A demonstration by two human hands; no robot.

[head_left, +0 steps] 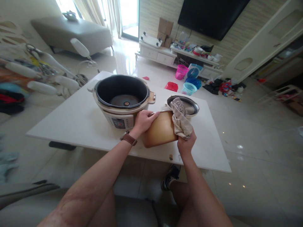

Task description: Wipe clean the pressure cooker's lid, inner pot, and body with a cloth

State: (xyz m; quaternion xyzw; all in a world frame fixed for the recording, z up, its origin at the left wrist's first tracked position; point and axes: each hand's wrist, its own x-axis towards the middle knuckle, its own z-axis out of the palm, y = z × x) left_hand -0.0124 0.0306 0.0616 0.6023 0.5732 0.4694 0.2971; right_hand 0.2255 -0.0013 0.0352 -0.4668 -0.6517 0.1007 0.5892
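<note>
A golden-brown inner pot (pixel 159 129) is tilted over the front of the white table (pixel 68 123). My left hand (pixel 143 122) is closed on its rim at the left. In my right hand (pixel 187 143) is a crumpled grey-beige cloth (pixel 181 119), which lies against the pot's right side. Behind my left hand stands the electric pressure cooker (pixel 118 110), open at the top, its dark cavity bare with a small round plate at the bottom. The cooker's round lid (pixel 189 105) lies upside down beyond the cloth.
A small brown bit (pixel 170 157) lies at the table's front edge. Past the table are a pink basket (pixel 181 72), a light-blue basket (pixel 188 89) and a low TV cabinet (pixel 157 55). White padded stands (pixel 66 82) are at the left. A grey seat (pixel 134 211) is below me.
</note>
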